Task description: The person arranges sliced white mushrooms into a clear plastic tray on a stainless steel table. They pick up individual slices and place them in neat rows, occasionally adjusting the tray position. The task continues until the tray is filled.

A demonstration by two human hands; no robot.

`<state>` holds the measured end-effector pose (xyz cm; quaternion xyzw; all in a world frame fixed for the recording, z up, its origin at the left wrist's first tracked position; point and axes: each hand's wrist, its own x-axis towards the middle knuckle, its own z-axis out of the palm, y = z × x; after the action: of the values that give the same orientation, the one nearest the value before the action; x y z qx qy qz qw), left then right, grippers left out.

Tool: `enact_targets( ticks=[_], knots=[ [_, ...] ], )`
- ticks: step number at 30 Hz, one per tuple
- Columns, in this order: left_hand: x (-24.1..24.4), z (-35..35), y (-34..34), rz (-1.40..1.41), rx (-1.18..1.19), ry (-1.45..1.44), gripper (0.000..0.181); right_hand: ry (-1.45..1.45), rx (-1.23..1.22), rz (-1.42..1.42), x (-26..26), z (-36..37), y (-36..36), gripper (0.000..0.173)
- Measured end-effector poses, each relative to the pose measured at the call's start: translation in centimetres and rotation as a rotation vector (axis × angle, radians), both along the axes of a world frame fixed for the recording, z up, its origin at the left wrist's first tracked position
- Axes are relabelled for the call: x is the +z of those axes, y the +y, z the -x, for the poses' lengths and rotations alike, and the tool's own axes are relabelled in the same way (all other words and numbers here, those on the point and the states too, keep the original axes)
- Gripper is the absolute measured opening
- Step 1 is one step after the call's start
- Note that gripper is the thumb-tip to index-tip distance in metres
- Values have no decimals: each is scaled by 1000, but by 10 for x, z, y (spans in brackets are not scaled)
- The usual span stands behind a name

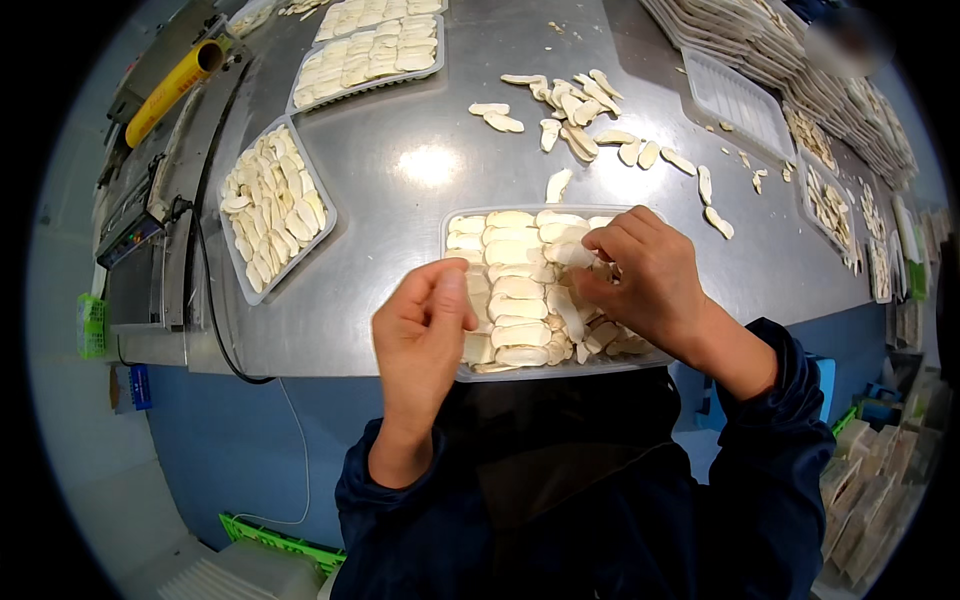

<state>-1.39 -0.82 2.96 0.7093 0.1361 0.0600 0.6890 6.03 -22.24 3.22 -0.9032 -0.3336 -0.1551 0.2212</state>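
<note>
A clear plastic tray at the table's front edge holds pale slices, apparently of mushroom. Overlapping rows of slices fill its left and middle; at the lower right they lie loose and jumbled. Above the right half, my right hand has its thumb and index finger around a pale slice, partly blurred. My left hand is at the tray's left rim with curled fingers, thumb near the index finger; whether a slice is between them cannot be seen. More loose slices lie on the steel table beyond the tray.
A filled tray stands on the left, with more filled trays behind it. An unfilled tray and stacked full trays are at the right. A machine with a black cable and a yellow tube borders the left.
</note>
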Motion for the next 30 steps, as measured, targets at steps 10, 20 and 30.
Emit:
enact_targets(
  ticks=[10,20,30],
  knots=[
    [-39,-3,48,-70,308,-39,20,-15,-55,3,7,-20,8,21],
    [-52,-5,54,-80,341,-99,17,333,-228,262,-29,-164,75,18],
    [10,34,13,29,-90,-2,14,-215,328,-28,25,4,27,16]
  ],
)
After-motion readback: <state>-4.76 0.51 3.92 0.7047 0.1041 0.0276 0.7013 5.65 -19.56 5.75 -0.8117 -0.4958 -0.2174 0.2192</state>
